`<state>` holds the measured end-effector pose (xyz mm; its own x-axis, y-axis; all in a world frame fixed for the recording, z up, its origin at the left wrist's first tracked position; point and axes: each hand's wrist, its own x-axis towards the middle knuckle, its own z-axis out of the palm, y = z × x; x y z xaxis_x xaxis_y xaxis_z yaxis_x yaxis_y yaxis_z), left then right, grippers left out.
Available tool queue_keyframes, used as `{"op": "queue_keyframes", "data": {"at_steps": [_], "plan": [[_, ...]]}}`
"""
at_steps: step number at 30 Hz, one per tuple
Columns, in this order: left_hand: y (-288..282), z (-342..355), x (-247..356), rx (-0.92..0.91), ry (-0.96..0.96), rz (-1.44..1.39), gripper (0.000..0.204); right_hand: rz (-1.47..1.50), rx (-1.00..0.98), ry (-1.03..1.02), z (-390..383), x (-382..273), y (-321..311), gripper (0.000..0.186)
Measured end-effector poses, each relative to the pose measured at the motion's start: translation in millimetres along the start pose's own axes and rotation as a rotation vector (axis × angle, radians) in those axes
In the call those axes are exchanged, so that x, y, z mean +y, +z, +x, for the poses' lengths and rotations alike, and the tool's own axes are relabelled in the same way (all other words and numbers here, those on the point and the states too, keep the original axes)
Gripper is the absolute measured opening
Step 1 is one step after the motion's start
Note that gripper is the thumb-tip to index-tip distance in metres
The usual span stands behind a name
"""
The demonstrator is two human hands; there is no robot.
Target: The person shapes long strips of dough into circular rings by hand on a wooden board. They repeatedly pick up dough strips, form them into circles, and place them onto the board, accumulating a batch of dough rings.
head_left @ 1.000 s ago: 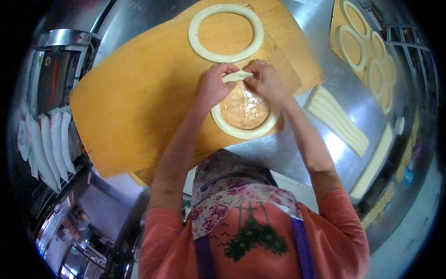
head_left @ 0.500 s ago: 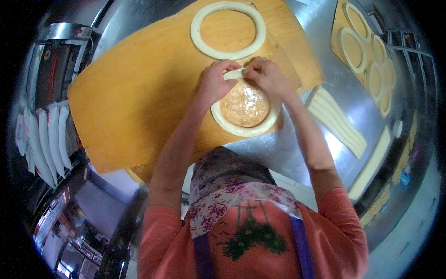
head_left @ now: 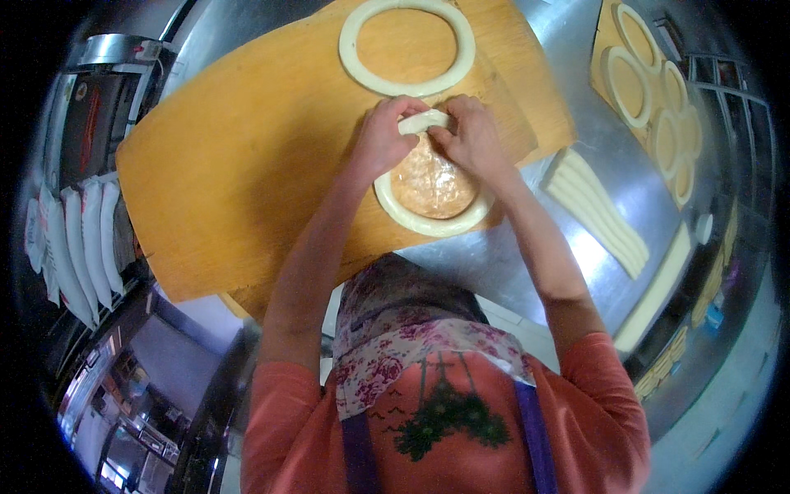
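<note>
A pale dough ring [head_left: 434,226] lies on the wooden board around a round golden-brown disc [head_left: 436,177] with a shiny, clear-looking cover. At the ring's far side, my left hand [head_left: 385,136] pinches the dough between thumb and fingers. My right hand [head_left: 471,138] grips the same stretch of dough just to the right, thumb on the near side and fingers curled beyond. A short bit of dough shows between the two hands. Just beyond them lies a second, closed dough ring [head_left: 406,86], which neither hand touches.
The wooden board [head_left: 222,181] rests on a shiny metal table [head_left: 527,239]. Several dough strips [head_left: 594,210] lie side by side at the right, near a longer dough piece [head_left: 656,288]. Another board with several dough rings [head_left: 627,86] stands at the far right. White bags [head_left: 76,247] hang at the left.
My right hand has turned from pinching the dough's ends to gripping it with the thumb nearer me. The stretch between my hands now looks continuous.
</note>
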<state>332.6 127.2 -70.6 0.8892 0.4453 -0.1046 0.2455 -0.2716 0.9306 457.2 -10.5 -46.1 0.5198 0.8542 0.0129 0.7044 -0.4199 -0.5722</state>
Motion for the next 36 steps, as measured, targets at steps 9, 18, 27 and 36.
{"op": "queue_keyframes", "data": {"at_steps": [9,18,27,36], "plan": [[1.5,-11.3,1.1,0.11,0.139,0.197,0.037,0.072,-0.058,0.129,-3.5,13.6,-8.0,0.035],[7.7,-24.8,-14.2,0.272,0.206,0.496,0.035,-0.039,0.148,0.151,-19.2,7.3,-4.9,0.031],[11.5,-11.9,-2.6,0.208,0.313,0.65,0.055,0.011,0.127,0.206,-41.3,12.5,-10.8,0.035],[9.8,-51.2,-2.6,0.322,0.119,0.591,0.063,0.091,0.18,0.378,-80.9,-0.8,-20.7,0.043]]}}
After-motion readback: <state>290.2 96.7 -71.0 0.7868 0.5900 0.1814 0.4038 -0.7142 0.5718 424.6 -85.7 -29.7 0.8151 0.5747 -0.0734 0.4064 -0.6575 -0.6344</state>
